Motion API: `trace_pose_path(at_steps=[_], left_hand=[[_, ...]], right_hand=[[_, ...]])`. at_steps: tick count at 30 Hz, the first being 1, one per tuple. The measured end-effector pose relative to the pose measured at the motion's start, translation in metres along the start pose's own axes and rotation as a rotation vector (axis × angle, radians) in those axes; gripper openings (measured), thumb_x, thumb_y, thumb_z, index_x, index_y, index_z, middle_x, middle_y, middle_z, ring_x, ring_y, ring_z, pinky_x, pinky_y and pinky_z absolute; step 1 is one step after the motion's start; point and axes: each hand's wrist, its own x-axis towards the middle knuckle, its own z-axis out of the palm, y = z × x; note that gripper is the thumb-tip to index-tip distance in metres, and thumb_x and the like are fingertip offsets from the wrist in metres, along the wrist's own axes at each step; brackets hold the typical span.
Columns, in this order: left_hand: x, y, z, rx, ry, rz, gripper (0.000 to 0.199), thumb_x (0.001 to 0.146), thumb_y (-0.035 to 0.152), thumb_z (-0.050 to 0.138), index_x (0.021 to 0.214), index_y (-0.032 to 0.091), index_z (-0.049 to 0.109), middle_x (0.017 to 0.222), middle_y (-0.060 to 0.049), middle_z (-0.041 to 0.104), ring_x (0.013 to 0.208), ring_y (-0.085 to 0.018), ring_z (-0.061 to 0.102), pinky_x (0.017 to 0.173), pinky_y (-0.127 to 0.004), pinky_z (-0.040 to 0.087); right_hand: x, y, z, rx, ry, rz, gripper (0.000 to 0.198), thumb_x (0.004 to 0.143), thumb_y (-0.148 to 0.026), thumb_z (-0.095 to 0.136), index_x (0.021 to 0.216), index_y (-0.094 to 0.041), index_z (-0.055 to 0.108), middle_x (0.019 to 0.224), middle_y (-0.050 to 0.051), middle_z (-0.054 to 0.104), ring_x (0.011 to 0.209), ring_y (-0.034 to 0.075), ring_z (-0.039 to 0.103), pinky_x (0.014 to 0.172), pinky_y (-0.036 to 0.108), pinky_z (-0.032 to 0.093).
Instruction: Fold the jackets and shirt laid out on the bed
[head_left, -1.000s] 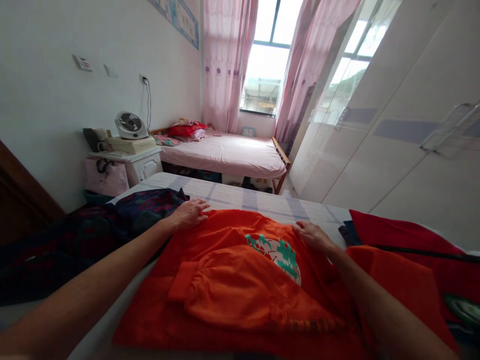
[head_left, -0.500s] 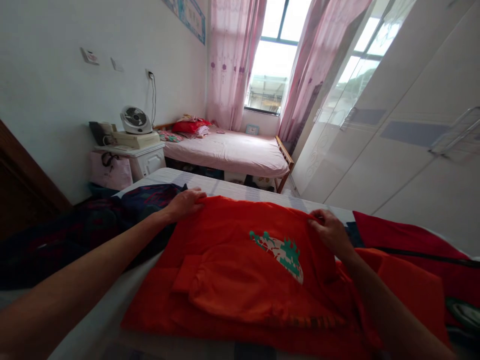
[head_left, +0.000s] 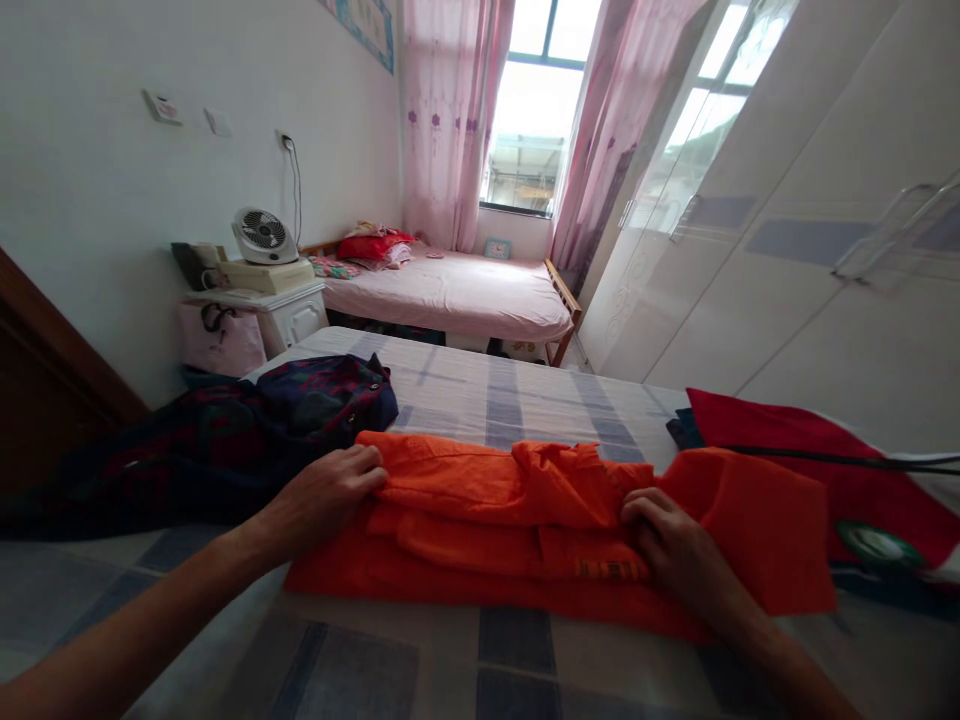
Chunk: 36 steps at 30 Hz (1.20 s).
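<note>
An orange shirt lies on the near bed, its far part doubled over toward me in a band across the middle. My left hand pinches the left end of that folded band. At the right end of the band, my right hand grips the cloth with curled fingers. One part of the shirt spreads out flat to the right, past my right hand. The green and white print is hidden under the fold; a strip of dark marks shows near my right hand.
A dark plaid garment is heaped at the left of the checked bed sheet. To the right lies a red garment with a black cord across it. Beyond are a pink bed, a fan and a white wardrobe.
Both hands have come down toward me, bringing the shirt's far edge over onto its nearer part. The print has gone out of sight, and more bed sheet shows behind.
</note>
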Motion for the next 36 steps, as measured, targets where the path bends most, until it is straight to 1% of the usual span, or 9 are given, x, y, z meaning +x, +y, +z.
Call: trace_pose_path(at_steps=[3, 6, 10, 14, 18, 23, 30, 33, 36], left_hand=[[0.005, 0.003, -0.012, -0.098, -0.097, -0.094, 0.024, 0.083, 0.014, 0.046, 0.093, 0.023, 0.065, 0.094, -0.003, 0.063, 0.083, -0.016, 0.061, 0.073, -0.026, 0.049], [0.017, 0.003, -0.015, -0.129, 0.029, -0.175, 0.027, 0.090, 0.029, 0.040, 0.099, 0.022, 0.065, 0.107, -0.004, 0.063, 0.092, -0.017, 0.062, 0.080, -0.029, 0.049], [0.031, 0.011, 0.010, -0.100, 0.187, -0.197, 0.041, 0.092, 0.040, 0.038, 0.119, 0.018, 0.060, 0.134, -0.012, 0.052, 0.123, -0.025, 0.048, 0.103, -0.041, 0.039], [0.028, 0.022, 0.048, -0.036, 0.080, -0.278, 0.048, 0.093, 0.042, 0.033, 0.135, 0.024, 0.047, 0.144, -0.011, 0.043, 0.136, -0.030, 0.033, 0.106, -0.057, 0.030], [0.023, 0.027, 0.061, -0.036, 0.029, -0.345, 0.048, 0.094, 0.042, 0.030, 0.139, 0.028, 0.040, 0.147, -0.007, 0.038, 0.139, -0.027, 0.026, 0.107, -0.059, 0.026], [0.024, 0.030, 0.053, -0.041, 0.026, -0.374, 0.047, 0.093, 0.040, 0.033, 0.137, 0.027, 0.043, 0.146, -0.007, 0.040, 0.138, -0.027, 0.030, 0.107, -0.059, 0.025], [0.023, 0.031, 0.053, -0.051, 0.086, -0.351, 0.047, 0.094, 0.042, 0.033, 0.136, 0.025, 0.044, 0.144, -0.011, 0.042, 0.136, -0.030, 0.032, 0.104, -0.063, 0.026], [0.022, 0.030, 0.054, -0.046, 0.080, -0.358, 0.048, 0.093, 0.043, 0.033, 0.137, 0.025, 0.044, 0.144, -0.011, 0.042, 0.137, -0.031, 0.031, 0.104, -0.065, 0.025], [0.023, 0.030, 0.052, -0.039, 0.056, -0.362, 0.049, 0.094, 0.043, 0.031, 0.137, 0.025, 0.042, 0.145, -0.010, 0.040, 0.137, -0.031, 0.029, 0.104, -0.065, 0.025]], right_hand=[[0.021, -0.007, -0.017, -0.091, 0.116, 0.072, 0.016, 0.083, -0.019, 0.042, 0.084, -0.023, 0.058, 0.098, 0.005, 0.062, 0.090, 0.021, 0.059, 0.080, 0.035, 0.046], [0.057, -0.012, -0.025, -0.124, 0.203, 0.112, 0.023, 0.087, -0.022, 0.039, 0.096, -0.022, 0.060, 0.105, 0.007, 0.062, 0.092, 0.021, 0.060, 0.080, 0.032, 0.045], [0.104, -0.014, -0.016, -0.082, -0.042, 0.129, 0.032, 0.090, -0.026, 0.038, 0.107, -0.017, 0.064, 0.111, 0.010, 0.063, 0.092, 0.019, 0.062, 0.084, 0.030, 0.044], [0.127, -0.016, 0.001, -0.038, -0.298, 0.049, 0.031, 0.087, -0.025, 0.046, 0.111, -0.022, 0.066, 0.104, 0.005, 0.068, 0.085, 0.014, 0.063, 0.076, 0.022, 0.046], [0.132, -0.023, 0.013, -0.109, -0.369, -0.009, 0.026, 0.080, -0.019, 0.053, 0.096, -0.025, 0.073, 0.095, 0.002, 0.068, 0.078, 0.013, 0.061, 0.071, 0.019, 0.044], [0.134, -0.034, 0.011, -0.324, -0.184, 0.057, 0.029, 0.087, -0.021, 0.044, 0.080, -0.016, 0.072, 0.096, 0.012, 0.065, 0.089, 0.020, 0.058, 0.078, 0.027, 0.039], [0.160, -0.050, -0.029, -0.279, 0.276, 0.211, 0.036, 0.093, -0.031, 0.034, 0.107, -0.021, 0.066, 0.080, 0.007, 0.070, 0.073, 0.020, 0.063, 0.069, 0.030, 0.043], [0.161, -0.071, -0.039, 0.009, 0.393, 0.042, 0.033, 0.093, -0.029, 0.036, 0.106, -0.018, 0.065, 0.088, 0.005, 0.070, 0.077, 0.017, 0.063, 0.076, 0.029, 0.045], [0.142, -0.099, -0.039, 0.199, 0.241, -0.178, 0.029, 0.092, -0.024, 0.039, 0.099, -0.019, 0.066, 0.098, 0.004, 0.070, 0.088, 0.017, 0.063, 0.083, 0.028, 0.045]])
